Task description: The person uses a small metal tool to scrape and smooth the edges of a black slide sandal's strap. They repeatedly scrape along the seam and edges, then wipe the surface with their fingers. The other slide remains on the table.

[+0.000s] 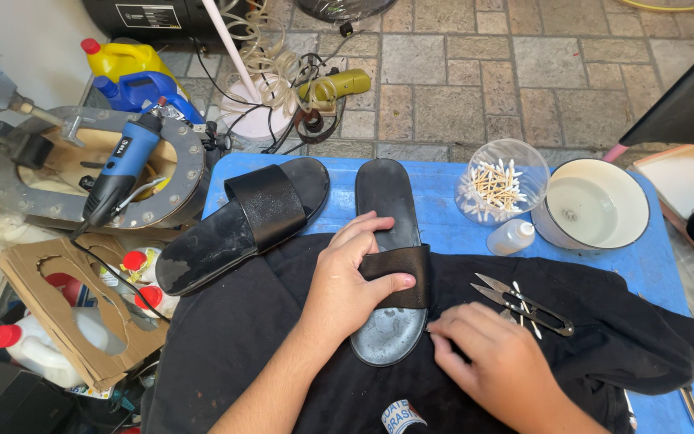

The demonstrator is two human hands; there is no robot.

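Both forearms came up from the lower edge of the view, bare to the wrist, the left one angled up and to the right. The left hand (pixel 345 285) lay palm down, wrist straight, its fingers stretched out to the right and held close together, the thumb pressed flat and pointing the same way beneath them. The right hand (pixel 498 363) sat lower and to the right of the left hand, also palm down, knuckles raised a little. Its fingers were curled inward and pointed left, the fingertips (pixel 435 328) bunched just below the left thumb. The two hands were close together but did not touch.
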